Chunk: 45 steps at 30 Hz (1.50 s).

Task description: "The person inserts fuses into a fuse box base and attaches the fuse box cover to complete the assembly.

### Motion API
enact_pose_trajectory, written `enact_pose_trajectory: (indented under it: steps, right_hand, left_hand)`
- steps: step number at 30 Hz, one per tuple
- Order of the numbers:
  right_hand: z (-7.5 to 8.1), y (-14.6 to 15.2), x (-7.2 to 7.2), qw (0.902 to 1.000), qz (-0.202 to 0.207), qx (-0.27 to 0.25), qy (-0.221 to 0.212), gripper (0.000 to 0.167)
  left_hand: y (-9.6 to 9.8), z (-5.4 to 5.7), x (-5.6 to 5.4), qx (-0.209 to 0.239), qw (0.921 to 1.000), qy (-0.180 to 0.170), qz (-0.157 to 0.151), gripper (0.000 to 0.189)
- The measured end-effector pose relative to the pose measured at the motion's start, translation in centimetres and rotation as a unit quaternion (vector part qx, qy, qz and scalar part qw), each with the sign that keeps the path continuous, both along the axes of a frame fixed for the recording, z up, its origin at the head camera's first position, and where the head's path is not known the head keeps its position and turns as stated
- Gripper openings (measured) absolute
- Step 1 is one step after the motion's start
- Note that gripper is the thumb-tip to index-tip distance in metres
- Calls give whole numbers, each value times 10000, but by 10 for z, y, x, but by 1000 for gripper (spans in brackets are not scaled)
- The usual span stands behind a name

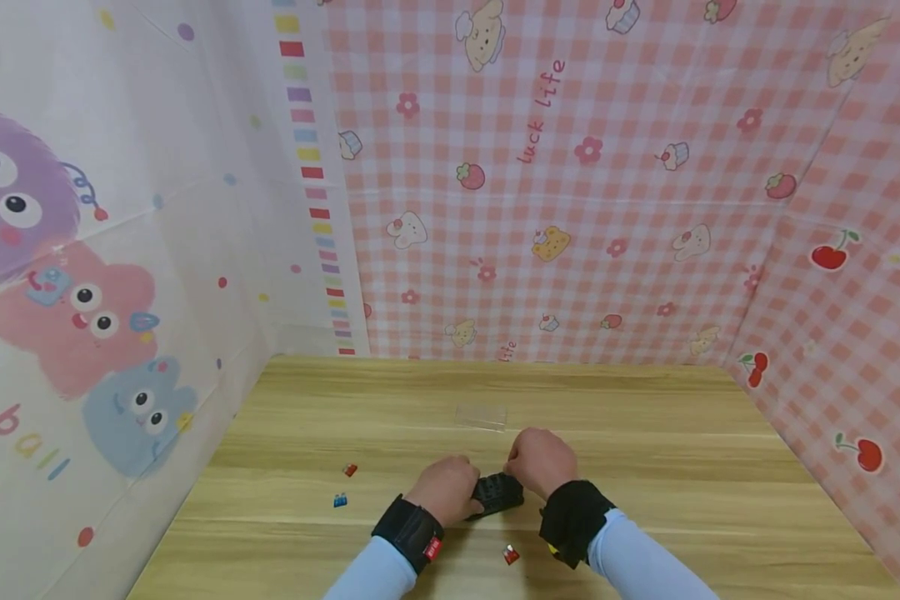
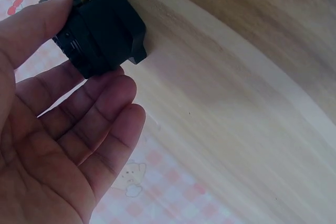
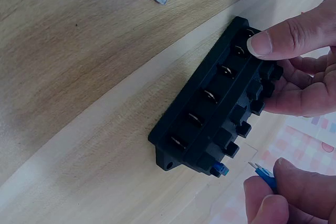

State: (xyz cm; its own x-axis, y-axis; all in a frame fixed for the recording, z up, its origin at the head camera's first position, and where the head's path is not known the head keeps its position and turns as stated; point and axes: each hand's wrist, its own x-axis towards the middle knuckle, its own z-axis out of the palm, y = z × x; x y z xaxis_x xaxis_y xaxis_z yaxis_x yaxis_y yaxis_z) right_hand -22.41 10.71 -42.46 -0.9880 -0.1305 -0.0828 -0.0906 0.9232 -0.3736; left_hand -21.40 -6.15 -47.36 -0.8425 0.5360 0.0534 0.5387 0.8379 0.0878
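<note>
My left hand (image 1: 444,490) holds a black fuse block (image 1: 498,493) by one end, thumb on top and fingers beneath. In the left wrist view the block (image 2: 100,30) is tilted. The right wrist view shows a row of metal terminals along the block (image 3: 210,93), with a blue blade fuse (image 3: 220,168) in its end slot. Close to that end, my right hand (image 3: 299,198) pinches another blue blade fuse (image 3: 266,177) between thumb and forefinger, its prongs toward the block but apart from it.
A red fuse (image 1: 511,554) lies on the wooden table (image 1: 645,433) in front of the hands. Another red fuse (image 1: 350,470) and a blue fuse (image 1: 340,500) lie to the left. Behind the hands is a clear plastic cover (image 1: 482,417). Patterned cloth walls (image 1: 540,275) enclose the table.
</note>
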Motion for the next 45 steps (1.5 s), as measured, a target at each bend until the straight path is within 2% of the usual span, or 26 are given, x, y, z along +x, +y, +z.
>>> enact_pose_trajectory:
  steps: [4,14,28,36,45]
  right_hand:
    - [0,-1,-1,9999,-27,-15,-109,8]
    - [-3,-1,-2,9999,55,118,-52,7]
    - [-6,-2,-5,9996,0,245,-169,5]
    - [-5,0,-7,9996,75,160,-223,4]
    - [-3,1,-5,9990,-24,-187,-404,4]
  left_hand:
    - [1,-2,0,22,10000,-15,20,31]
    - [4,2,2,48,9996,-231,164,31]
    - [3,2,2,-21,9999,-144,87,31]
    - [3,0,1,-74,9999,-92,49,32]
    - [3,2,1,-78,9999,-40,65,32]
